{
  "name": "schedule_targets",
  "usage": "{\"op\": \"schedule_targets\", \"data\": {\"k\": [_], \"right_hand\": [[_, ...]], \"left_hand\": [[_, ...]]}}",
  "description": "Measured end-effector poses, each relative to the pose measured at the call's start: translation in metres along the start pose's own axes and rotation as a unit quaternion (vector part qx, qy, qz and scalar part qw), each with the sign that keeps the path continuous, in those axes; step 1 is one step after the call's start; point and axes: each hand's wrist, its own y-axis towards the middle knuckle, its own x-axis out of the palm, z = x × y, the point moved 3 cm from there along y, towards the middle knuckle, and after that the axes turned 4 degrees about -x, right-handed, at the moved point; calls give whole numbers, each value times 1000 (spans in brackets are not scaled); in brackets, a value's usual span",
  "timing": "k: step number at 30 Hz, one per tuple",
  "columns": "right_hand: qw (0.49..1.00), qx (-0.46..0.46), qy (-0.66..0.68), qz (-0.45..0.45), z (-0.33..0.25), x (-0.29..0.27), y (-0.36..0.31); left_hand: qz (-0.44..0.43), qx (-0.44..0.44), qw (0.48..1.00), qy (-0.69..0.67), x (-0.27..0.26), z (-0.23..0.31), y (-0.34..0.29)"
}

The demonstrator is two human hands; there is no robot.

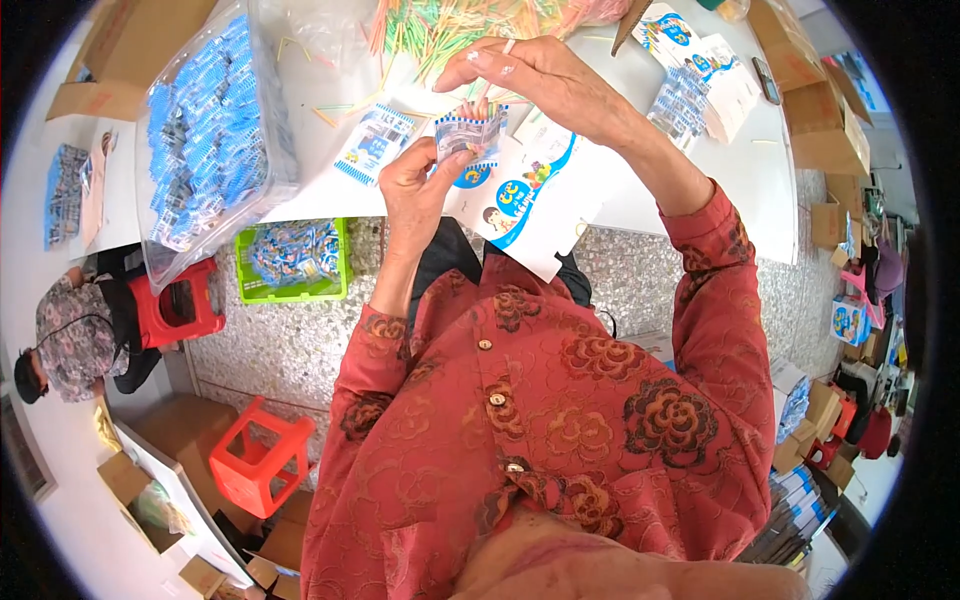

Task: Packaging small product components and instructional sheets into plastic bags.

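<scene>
My left hand (412,195) pinches a small clear packet with blue-striped edges (462,138) between thumb and fingers. Just above it arches my right hand (550,85), its fingers stretched toward the left and white bits on some of them. Thin pinkish sticks show at the packet's top, under the right hand; whether that hand touches them I cannot tell. A flat blue-and-white packet (375,147) lies left of the held one. Beneath my hands, a printed white card (545,200) reaches over the table's near edge. Thin coloured straws (440,28) are heaped beyond.
A clear plastic bin (283,188) full of blue packets (210,130) stands at left. Below it are a green crate (345,285) and red stools (250,460). More packets (682,108) and a phone (766,80) lie at right. Another person (75,335) is far left.
</scene>
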Motion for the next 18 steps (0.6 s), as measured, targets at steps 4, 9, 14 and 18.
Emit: {"op": "schedule_targets", "data": {"k": [4, 9, 14, 18], "right_hand": [[998, 25, -57, -22, 5, 11, -6], [993, -16, -111, -26, -3, 25, -18], [996, -13, 6, 93, -10, 18, -41], [987, -23, -85, 133, -18, 24, -63]], "left_hand": [[0, -10, 1000, 29, 2, 9, -5], [-6, -4, 1000, -3, 5, 17, -13], [41, 1, 990, -132, 10, 23, -22], [26, 21, 995, -99, 13, 31, -31]]}}
